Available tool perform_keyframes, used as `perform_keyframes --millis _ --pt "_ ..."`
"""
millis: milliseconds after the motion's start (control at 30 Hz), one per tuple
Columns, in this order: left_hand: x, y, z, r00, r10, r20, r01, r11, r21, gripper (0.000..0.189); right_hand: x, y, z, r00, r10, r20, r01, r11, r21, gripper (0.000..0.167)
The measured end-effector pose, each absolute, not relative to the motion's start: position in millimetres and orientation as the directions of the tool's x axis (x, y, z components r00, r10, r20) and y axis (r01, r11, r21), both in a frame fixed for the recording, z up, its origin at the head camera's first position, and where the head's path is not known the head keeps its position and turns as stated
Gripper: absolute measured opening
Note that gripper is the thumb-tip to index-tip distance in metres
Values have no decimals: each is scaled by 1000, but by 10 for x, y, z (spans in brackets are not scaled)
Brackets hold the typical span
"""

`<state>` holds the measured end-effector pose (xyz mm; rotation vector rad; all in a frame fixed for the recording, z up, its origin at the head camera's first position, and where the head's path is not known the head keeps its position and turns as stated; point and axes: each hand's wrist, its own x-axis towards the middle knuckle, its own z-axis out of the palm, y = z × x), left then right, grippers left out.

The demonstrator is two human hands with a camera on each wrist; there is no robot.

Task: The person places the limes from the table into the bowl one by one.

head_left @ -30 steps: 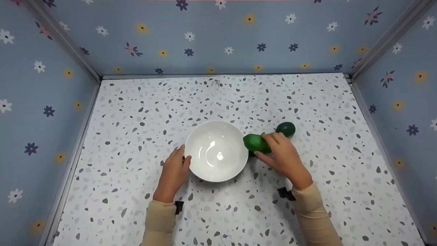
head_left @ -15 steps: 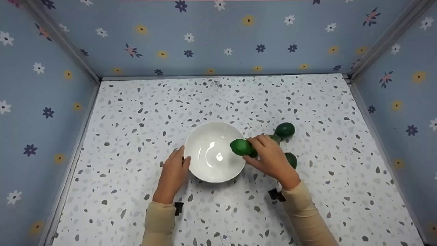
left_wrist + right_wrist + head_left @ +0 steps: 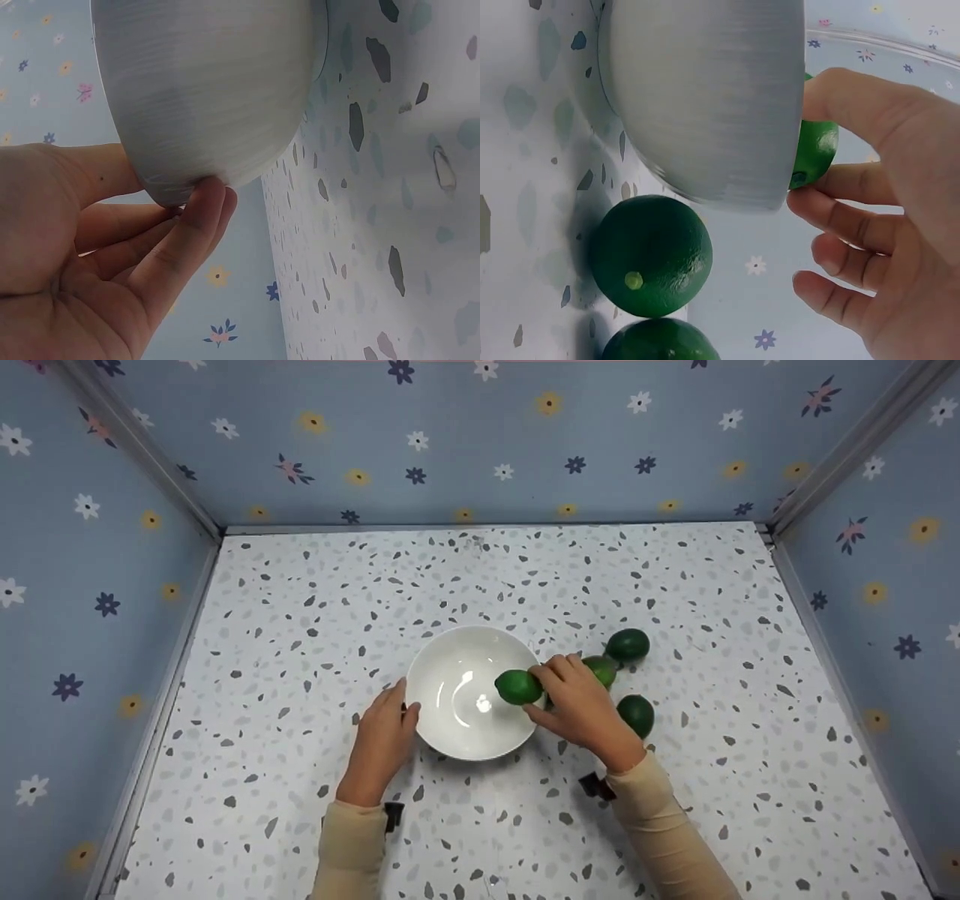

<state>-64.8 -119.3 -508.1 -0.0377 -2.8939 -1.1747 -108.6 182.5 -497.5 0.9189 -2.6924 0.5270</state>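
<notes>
A white bowl point(image 3: 450, 660) stands on the speckled tabletop between both hands. My left hand point(image 3: 382, 739) holds its left side; in the left wrist view the thumb is at the rim and the fingertips press the outer wall point(image 3: 202, 90). My right hand point(image 3: 581, 712) pinches a bright green lime point(image 3: 517, 688) over the right part of the bowl's opening. The right wrist view shows this lime point(image 3: 817, 146) at the rim, partly hidden behind the bowl, between thumb and fingers.
Right of the bowl lie more limes: a dark one point(image 3: 628, 645) at the back, a lighter one point(image 3: 601, 670) partly behind the right hand, and another dark one point(image 3: 636, 716) near the wrist. Flowered blue panels point(image 3: 465, 450) border the table's back and sides.
My right hand has carried the lime leftward from beside the bowl to over its opening, uncovering other limes on the table. The left hand and bowl have stayed in place.
</notes>
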Motion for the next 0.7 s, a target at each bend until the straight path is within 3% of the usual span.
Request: perform_keyframes --millis 700 --pt "-643 -1191 -5077 -999 21 36 41 710 703 51 -1070 1776 -5031 -758 -558 337 -638 741 -208 40"
